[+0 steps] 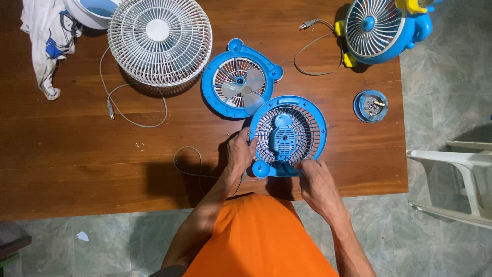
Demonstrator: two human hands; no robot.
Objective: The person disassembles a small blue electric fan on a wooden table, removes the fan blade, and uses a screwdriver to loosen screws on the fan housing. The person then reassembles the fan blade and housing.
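A round blue fan housing with a white grille lies at the near edge of the brown wooden table. My left hand grips its left rim. My right hand holds its lower right edge. Just beyond it lies a second blue fan frame with pale blue blades. A grey cord loops left of my left hand.
A large white fan grille with a grey cord lies at the back left, beside a white cloth. A whole blue and yellow fan stands at the back right. A small blue ashtray sits right. A white plastic chair stands beside the table.
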